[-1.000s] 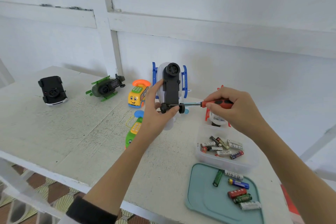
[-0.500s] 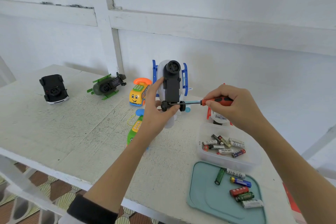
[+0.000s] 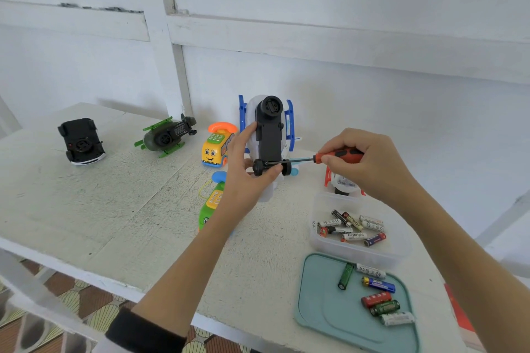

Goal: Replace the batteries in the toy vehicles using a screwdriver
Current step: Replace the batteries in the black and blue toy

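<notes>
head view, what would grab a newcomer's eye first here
Mid-frame, the left hand holds a white toy upright, its black underside facing the camera, while the right hand pinches a red screwdriver whose tip meets the base near the wheels. Loose batteries fill a clear tub at right, and more lie on a teal tray in front of it.

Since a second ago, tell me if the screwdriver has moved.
No. The screwdriver keeps its tip at the same spot on the toy's black underside, level with the wheel axle; the small shifts match camera motion.
</notes>
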{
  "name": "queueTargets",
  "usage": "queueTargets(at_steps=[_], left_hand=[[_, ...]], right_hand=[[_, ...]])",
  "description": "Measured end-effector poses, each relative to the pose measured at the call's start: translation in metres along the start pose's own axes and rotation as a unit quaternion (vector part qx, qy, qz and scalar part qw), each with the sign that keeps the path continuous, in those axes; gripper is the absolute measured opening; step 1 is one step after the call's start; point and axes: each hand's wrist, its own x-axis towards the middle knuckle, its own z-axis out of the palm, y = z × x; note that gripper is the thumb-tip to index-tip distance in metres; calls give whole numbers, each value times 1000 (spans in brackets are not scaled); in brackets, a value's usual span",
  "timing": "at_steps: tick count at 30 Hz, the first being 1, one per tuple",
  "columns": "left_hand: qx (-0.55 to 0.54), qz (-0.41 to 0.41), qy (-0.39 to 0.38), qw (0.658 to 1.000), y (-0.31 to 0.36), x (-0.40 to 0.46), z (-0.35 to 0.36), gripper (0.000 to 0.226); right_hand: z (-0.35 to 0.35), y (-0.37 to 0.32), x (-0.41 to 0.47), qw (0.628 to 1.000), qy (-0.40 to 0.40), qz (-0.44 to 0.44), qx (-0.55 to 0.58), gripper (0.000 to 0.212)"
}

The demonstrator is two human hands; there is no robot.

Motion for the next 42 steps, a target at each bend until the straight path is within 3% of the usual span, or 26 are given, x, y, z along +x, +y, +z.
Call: queueTargets(at_steps=[7,10,15,17,20,22,24,26,28,31,34,38,42], left_hand=[[28,-10,2,1000,-2,-4,7,76],[21,-14,2,1000,2,-6,13,75],[19,-10,10,1000,3,-8,17,73],[22,-7,15,1000,1,-9,17,72],[13,-21,20,999,0,-10,16,74],[13,-24,18,999,1,-10,16,74],[14,-25,21,999,2,-10,15,74],[7,-31,30,999,3,-9,14,76],[5,-30,35,999,3,-6,11,75],[8,-33,35,999,4,-5,10,73],[12,-28,34,999,6,-7,12,72],[15,-21,26,999,5,-9,14,72],[24,-18,23,999,3,-10,13,74]], right_hand=[[1,-23,11,984,20,-126,-121,9],[3,-44,21,969,17,-167,-183,27],[9,-63,32,915,-10,-99,-391,41],[7,-63,31,936,-31,-116,-329,36],[-1,-60,26,966,-103,-167,-170,9],[-3,-60,25,965,-109,-126,-201,7],[-2,-58,26,950,-82,-33,-300,20],[-1,-49,26,930,-54,-6,-364,33],[-3,-43,21,954,-47,-34,-293,32],[-9,-43,17,972,-100,-79,-196,18],[-8,-46,16,978,-100,-42,-180,17],[-4,-48,15,959,-65,-41,-273,27],[-15,-52,14,978,-145,-76,-129,18]])
